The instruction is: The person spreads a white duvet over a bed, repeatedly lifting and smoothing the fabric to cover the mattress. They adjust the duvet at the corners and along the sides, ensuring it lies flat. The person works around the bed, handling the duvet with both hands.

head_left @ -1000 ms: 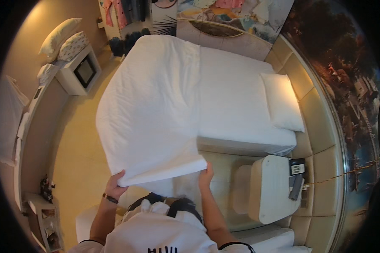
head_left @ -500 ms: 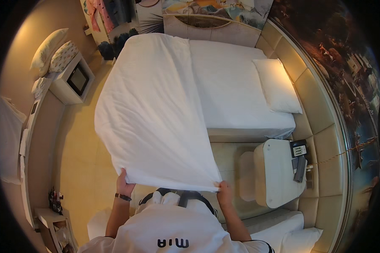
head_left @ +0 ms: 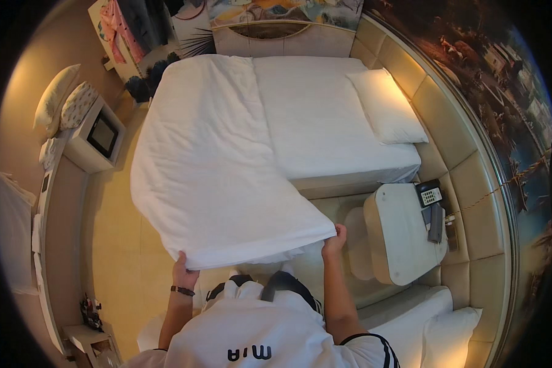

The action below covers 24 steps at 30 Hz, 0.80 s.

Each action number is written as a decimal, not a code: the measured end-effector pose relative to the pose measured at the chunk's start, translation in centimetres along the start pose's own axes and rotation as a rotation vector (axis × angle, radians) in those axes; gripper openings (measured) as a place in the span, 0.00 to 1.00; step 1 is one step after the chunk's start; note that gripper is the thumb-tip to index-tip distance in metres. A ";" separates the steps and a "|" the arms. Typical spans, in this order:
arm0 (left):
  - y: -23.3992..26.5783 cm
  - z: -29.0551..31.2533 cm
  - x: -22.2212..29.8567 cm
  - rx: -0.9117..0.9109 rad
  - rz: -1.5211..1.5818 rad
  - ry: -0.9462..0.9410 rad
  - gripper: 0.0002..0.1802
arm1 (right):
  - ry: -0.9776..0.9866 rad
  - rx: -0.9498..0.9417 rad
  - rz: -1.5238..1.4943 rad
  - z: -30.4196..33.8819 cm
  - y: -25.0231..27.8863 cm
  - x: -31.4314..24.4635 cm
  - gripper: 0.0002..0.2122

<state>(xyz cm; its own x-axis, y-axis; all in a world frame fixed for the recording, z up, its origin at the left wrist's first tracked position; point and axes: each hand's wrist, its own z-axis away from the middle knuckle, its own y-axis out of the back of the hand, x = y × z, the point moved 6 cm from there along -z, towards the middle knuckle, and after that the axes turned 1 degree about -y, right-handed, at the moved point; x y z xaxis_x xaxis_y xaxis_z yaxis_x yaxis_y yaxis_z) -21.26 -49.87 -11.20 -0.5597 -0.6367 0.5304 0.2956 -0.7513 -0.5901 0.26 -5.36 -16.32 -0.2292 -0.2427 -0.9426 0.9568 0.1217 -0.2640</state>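
Note:
A white duvet [head_left: 208,178] covers the left part of the bed and stretches off its near side toward me, lifted above the floor. My left hand [head_left: 184,272] pinches its near left corner, with a dark band on that wrist. At the near right corner, my right hand [head_left: 333,240] grips the edge. Between both hands the near hem hangs fairly straight, with some loose fabric showing underneath. Soft wrinkles run over the part lying on the bed. The white-sheeted mattress [head_left: 319,116] shows to the right, with a white pillow [head_left: 388,105] at its head end.
A bedside table [head_left: 398,239] with a telephone [head_left: 429,194] stands right of my right arm. Behind it runs a padded wall panel [head_left: 460,132]. Another bed [head_left: 405,316] lies near my right side. A microwave-like box [head_left: 98,136] topped with pillows stands at left.
My right hand has moved up and to the right, spreading the duvet's near edge wider. The slanting tension folds have eased, and the hem has lifted. My left hand keeps its corner.

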 end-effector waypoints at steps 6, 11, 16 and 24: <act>3.3 -0.3 1.5 -0.134 -0.178 -0.087 0.20 | 1.220 -0.229 1.065 6.5 -2.1 -15.5 0.06; 1.6 0.8 -1.2 0.020 -0.053 -0.070 0.20 | 0.396 0.003 0.722 -1.9 4.2 -5.1 0.06; 5.2 -0.4 0.7 -0.119 -0.009 -0.052 0.20 | -0.333 -0.200 -0.314 -2.1 -1.9 0.6 0.05; 8.9 -0.3 2.0 0.302 0.078 -0.061 0.16 | -0.002 -0.585 0.042 1.5 -7.2 -11.5 0.15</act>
<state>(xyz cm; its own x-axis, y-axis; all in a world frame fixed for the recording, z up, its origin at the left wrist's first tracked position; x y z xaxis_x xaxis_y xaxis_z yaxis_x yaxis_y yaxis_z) -20.02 -57.82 -15.56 -0.4817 -0.6965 0.5318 0.5574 -0.7118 -0.4274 -3.70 -4.92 -3.24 -0.1921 -0.2274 -0.9547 0.7076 0.6419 -0.2953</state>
